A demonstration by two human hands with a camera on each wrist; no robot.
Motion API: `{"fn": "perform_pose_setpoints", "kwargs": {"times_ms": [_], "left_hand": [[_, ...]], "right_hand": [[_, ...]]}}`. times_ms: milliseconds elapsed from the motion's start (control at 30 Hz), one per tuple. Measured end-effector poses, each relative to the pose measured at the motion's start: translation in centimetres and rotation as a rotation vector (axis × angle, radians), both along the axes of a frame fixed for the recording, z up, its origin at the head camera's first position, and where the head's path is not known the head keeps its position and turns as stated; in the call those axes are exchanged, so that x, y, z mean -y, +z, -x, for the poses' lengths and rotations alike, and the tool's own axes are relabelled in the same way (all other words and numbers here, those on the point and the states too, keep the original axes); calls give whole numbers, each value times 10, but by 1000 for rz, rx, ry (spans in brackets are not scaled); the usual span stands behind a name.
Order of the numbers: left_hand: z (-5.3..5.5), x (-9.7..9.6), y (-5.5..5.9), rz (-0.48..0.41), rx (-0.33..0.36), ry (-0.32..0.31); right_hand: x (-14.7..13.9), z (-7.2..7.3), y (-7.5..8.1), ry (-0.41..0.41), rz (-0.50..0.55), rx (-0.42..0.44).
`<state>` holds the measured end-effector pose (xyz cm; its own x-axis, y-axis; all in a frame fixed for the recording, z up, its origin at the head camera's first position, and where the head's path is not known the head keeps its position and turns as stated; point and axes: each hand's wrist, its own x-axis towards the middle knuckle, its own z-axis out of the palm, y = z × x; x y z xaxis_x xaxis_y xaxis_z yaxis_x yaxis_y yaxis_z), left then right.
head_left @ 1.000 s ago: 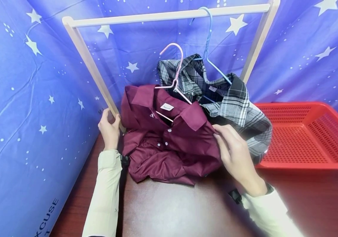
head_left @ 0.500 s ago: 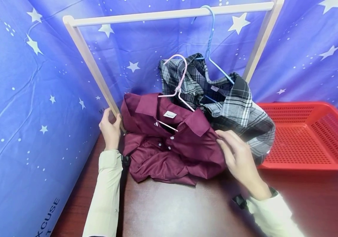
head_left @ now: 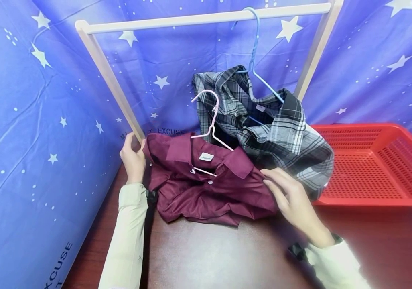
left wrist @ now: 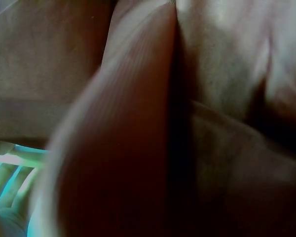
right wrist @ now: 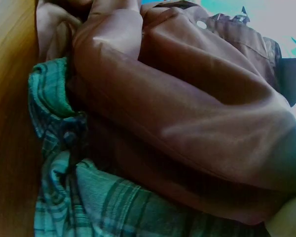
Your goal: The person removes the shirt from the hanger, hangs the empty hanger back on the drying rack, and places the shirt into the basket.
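A maroon button-up shirt (head_left: 224, 192) on a pink wire hanger (head_left: 214, 116) stands bunched on the table between both hands. My left hand (head_left: 133, 158) appears to pinch the shirt's left shoulder edge beside the rack's left post; its fingertips are partly hidden. The opposite shoulder is pinched between the thumb and fingers of my right hand (head_left: 294, 200). Close maroon folds (left wrist: 118, 133) fill most of the left wrist view. Over in the right wrist view, the maroon sleeve (right wrist: 187, 123) lies beside plaid cloth (right wrist: 123, 202). The pink hook points up, apart from the rail.
A light wooden rack (head_left: 173, 22) spans the back, with a grey plaid shirt (head_left: 289, 128) hanging from its rail on a blue hanger (head_left: 253, 44). To the right sits a red basket (head_left: 368, 200). A blue star-patterned cloth (head_left: 47, 120) surrounds the brown table (head_left: 198, 257).
The maroon shirt's collar and pink hanger have sunk lower, and the hook has come down in front of the plaid shirt. My right hand shifts slightly down; my left stays almost still.
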<state>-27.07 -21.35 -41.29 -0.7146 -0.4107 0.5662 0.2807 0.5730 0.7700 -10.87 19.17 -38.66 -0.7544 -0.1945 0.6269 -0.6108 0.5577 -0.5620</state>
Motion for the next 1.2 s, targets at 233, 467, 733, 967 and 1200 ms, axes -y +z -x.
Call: {"fn": "perform_pose_setpoints", "kwargs": {"times_ms": [233, 467, 733, 967, 1200], "left_hand": [[0, 2, 0, -17, 23, -21], [-2, 8, 2, -26, 19, -70], [-7, 14, 9, -85, 58, -139], [-29, 20, 20, 26, -23, -90], [-61, 16, 32, 66, -99, -130]], "right_hand": [[-3, 0, -6, 18, -3, 24], [-4, 0, -9, 40, -6, 31], [-8, 4, -14, 47, 3, 36], [-8, 3, -17, 62, 10, 18], [-8, 4, -17, 65, 2, 9]]}}
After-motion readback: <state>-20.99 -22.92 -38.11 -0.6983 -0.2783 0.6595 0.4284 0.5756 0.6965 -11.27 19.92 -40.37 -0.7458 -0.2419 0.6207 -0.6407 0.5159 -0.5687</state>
